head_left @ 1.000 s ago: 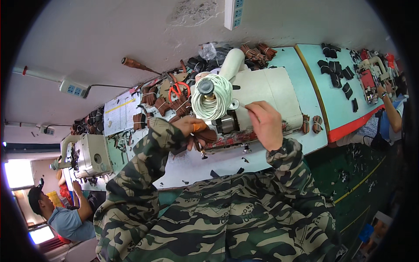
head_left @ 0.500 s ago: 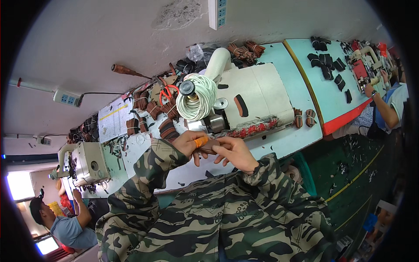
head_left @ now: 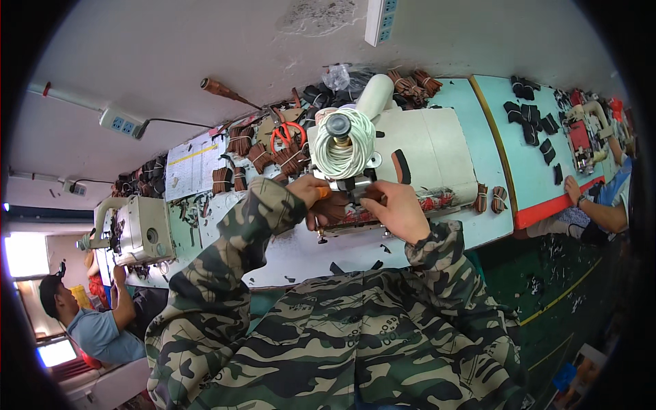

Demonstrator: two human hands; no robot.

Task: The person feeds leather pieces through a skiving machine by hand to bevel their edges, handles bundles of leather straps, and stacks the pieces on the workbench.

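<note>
My left hand [head_left: 311,197], with an orange wrap on one finger, is closed around several flat brown strips [head_left: 333,209] in front of a cream bench machine [head_left: 430,150]. The strips lie at the machine's metal roller [head_left: 355,183]. On the roller's other side is my right hand [head_left: 400,210], thumb and forefinger drawn together close to the machine; what lies between them is hidden. A coil of white cord [head_left: 342,152] hangs on the machine's front post above both hands. A black-and-brown curved piece [head_left: 401,167] rests on the machine's top.
Tied brown bundles [head_left: 260,157] and red-handled pliers [head_left: 290,135] lie left of the machine, beside a paper sheet [head_left: 193,162]. Two more bundles [head_left: 490,199] sit at its right. Black bundles [head_left: 529,117] lie on the right table. Co-workers sit at both sides, one by another machine [head_left: 145,231].
Both hands have moved forward from over the table's front to the machine's roller, carrying the brown strips there. The whole view has shifted slightly, so the scene sits further right.
</note>
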